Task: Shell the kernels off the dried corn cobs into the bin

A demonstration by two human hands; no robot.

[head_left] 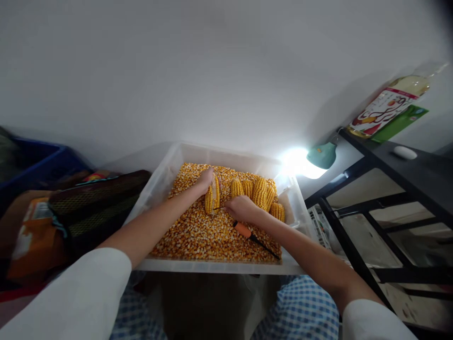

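My left hand is closed around the upper end of an ear of corn, which stands nearly upright over loose kernels. A pale bare strip runs down the ear where kernels are gone. In my closed right hand is a thin-shafted tool, like a screwdriver; its dark tip touches the ear near the lower end, and its handle is hidden in the fist. Just below that hand, an orange-handled tool with a black shaft lies on the corn kernels. Several whole ears rest right of my hands.
A translucent plastic bin holds all the corn, its back near the wall. A lit green lamp hangs at its right from a black rack bearing a bottle. On the left are a dark mesh bag and a blue crate.
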